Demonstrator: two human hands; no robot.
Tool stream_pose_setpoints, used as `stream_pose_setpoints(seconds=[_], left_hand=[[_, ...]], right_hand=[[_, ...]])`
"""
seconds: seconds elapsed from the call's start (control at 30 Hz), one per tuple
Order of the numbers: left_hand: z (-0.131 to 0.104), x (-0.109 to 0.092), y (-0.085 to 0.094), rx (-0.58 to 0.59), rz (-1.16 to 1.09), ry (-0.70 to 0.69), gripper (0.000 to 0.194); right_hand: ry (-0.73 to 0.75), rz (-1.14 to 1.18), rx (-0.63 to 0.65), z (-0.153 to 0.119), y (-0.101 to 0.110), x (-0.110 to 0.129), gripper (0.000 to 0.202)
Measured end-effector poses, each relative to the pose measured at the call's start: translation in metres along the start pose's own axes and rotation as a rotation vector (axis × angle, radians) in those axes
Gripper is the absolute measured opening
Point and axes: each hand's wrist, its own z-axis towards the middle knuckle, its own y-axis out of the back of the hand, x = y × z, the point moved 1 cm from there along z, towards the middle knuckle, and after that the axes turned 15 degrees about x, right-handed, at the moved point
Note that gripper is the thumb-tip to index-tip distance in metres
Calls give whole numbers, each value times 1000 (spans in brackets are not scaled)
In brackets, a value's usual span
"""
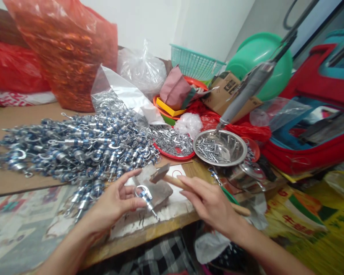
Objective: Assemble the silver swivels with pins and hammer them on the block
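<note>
While hammer in right hand, "G" on yellow sack.

This looks like a small, makeshift workshop: a newspaper-covered wooden counter bears a great heap of metal hook fittings, a steel bowl of pins and a red tray of small metal parts. Plastic bags and a green basin (rather household-looking, that one) crowd the white wall.
</note>
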Motion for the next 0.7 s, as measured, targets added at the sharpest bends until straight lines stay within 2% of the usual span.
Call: stream_pose_setpoints(seconds=[0.07, 0.17, 0.2, 0.3, 0.43, 0.5, 0.57, 0.6, 0.67, 0.7], left_hand=[[0, 0, 0, 4, -2, -3, 82], [1, 0, 0, 35, -10, -9, 81], [1, 0, 0, 39, -8, -9, 81], [1, 1, 2, 14, 8, -4, 82], [2, 3, 4, 28, 8, -8, 80], [4, 3, 1, 48, 4, -13, 79], [4, 1, -4, 44, 2, -18, 81], [2, 0, -5, 21, 11, -26, 82], [-9, 0, 1, -89, 70, -70, 84], [-19, 3, 10, -175, 120, -107, 85]], right_hand=[[56, -23, 25, -9, 1, 9, 40], [87, -31, -85, -16, -3, 13, 52], [79, -53, -79, -16, -6, 13, 53], [23, -152, 73, -16, -14, 13, 50], [11, -168, 34, -14, -17, 18, 48], [-11, -127, 72, -10, -19, 18, 47], [-71, -18, 79, -1, -22, 10, 42], [-106, 54, 39, 4, -23, 2, 40], [-175, 187, -61, 17, -27, -19, 38], [-211, 240, -87, 22, -29, -30, 39]])
